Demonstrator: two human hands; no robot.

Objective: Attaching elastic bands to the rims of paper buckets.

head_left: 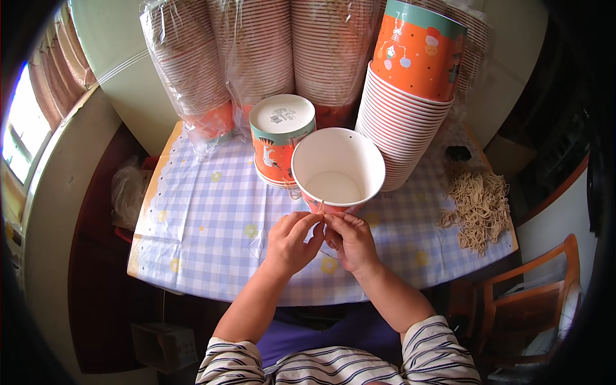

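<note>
An open paper bucket [339,154], white inside, stands tilted toward me on the table, with a small hole in its far wall. At its near side a thin tan string [321,207] runs down from the rim to my fingertips. My left hand [292,244] pinches the string with thumb and forefinger. My right hand [351,241] meets it, its fingers also closed on the string. Just behind and to the left, an upside-down orange and green bucket [282,138] shows its white base; a bit of string hangs by its lower rim.
A tall stack of nested buckets [403,122] rises at the right, its top one upside down. Plastic-wrapped bucket stacks [256,51] line the back. Tangled tan strings [480,205] lie at the right on the checked tablecloth [212,250]. A wooden chair [529,301] stands lower right.
</note>
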